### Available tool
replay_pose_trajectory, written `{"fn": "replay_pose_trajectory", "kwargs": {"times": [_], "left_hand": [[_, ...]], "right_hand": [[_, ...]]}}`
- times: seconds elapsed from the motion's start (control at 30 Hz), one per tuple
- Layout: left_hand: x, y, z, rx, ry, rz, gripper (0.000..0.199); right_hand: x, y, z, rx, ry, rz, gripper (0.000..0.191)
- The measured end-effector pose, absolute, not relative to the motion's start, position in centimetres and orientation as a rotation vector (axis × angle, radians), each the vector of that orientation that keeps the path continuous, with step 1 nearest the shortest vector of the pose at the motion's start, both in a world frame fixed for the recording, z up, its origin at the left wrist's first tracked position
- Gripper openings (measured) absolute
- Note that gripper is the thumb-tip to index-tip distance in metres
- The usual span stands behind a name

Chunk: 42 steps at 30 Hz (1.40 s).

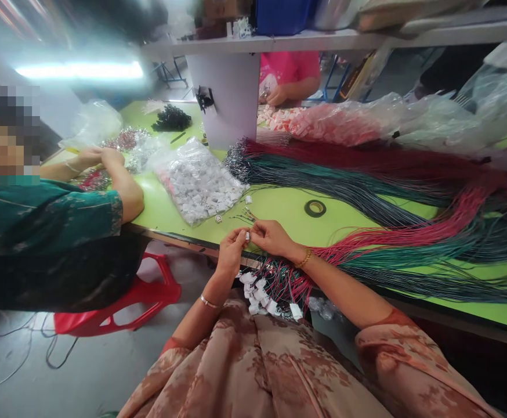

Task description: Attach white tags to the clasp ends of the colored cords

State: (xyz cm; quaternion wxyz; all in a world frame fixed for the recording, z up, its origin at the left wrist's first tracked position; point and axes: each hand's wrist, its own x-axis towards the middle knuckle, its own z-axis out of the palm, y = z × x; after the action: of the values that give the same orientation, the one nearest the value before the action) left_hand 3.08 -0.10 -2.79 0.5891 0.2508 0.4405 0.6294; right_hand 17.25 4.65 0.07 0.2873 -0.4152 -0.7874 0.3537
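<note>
My left hand is closed on a small white connector at the front edge of the green table. My right hand is pinched beside it, close to the connector; thin wire ends stick out past its fingers, and exactly what it grips is too small to make out. Wires with white connectors hang at the table edge over my lap. A clear bag of white connectors lies beyond my left hand. One loose connector rests near the bag.
Long bundles of red, green and dark wires cover the table's right side. A black tape roll lies beyond my right hand. At the left, a person in a green sleeve works near a red stool. A shelf spans the back.
</note>
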Motion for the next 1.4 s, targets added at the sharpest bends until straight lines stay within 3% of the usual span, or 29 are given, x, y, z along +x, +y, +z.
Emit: {"fn": "replay_pose_trajectory", "kwargs": {"times": [0.43, 0.6, 0.8, 0.97, 1.2, 1.4], "left_hand": [[3.7, -2.1, -2.3, 0.848, 1.219, 1.468, 0.028], [4.2, -1.9, -2.2, 0.677, 1.196, 1.568, 0.030], [4.0, -1.6, -2.4, 0.723, 1.230, 1.505, 0.025], [4.9, -4.7, -0.6, 1.101, 1.310, 1.588, 0.013], [8.1, -7.9, 0.8, 1.878, 0.661, 0.951, 0.020], [2.2, -2.1, 0.5, 1.427, 1.355, 1.474, 0.014]], "right_hand": [[18.4, 4.8, 0.4, -0.967, -2.221, 1.070, 0.018], [18.4, 4.4, 2.1, -0.943, -2.366, 0.811, 0.017], [18.0, 3.7, 1.0, -1.036, -2.323, 0.836, 0.018], [18.9, 5.6, 1.0, -1.012, -2.202, 1.140, 0.023], [16.9, 6.2, 0.4, -1.312, -2.471, 0.747, 0.013], [15.9, 5.0, -0.3, -1.455, -2.590, 0.570, 0.018]]}}
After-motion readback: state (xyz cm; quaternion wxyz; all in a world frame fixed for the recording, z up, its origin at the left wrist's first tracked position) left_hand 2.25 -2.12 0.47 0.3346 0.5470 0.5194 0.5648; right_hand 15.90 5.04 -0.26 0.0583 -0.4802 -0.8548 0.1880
